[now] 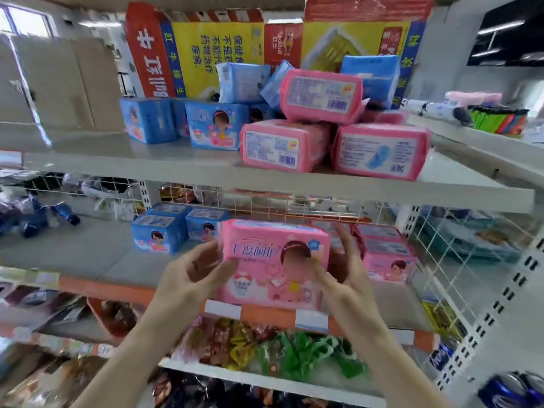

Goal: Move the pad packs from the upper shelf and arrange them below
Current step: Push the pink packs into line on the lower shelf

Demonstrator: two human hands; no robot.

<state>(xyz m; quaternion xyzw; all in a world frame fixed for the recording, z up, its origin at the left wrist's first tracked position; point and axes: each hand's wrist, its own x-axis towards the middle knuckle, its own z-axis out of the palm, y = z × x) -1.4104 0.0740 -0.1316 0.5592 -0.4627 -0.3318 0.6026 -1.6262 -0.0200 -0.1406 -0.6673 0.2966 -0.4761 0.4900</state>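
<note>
A pink pad pack (273, 254) stands upright at the front of the lower shelf (88, 260), held between both hands. My left hand (194, 275) grips its left end, thumb across the front. My right hand (344, 269) holds its right end, fingers behind and thumb on the front. On the upper shelf (147, 160) lie three pink packs (321, 94) stacked in a pile, with several blue packs (216, 125) behind and to the left. The lower shelf also carries blue packs (160, 232) at the left and pink packs (385, 254) at the right.
Flattened red and yellow cartons (212, 51) lean at the back of the upper shelf. A white wire grid (459, 260) closes the lower shelf's right side. Snack bags (294, 346) fill the shelf underneath. Another shelf (485, 134) with coloured goods stands at the right.
</note>
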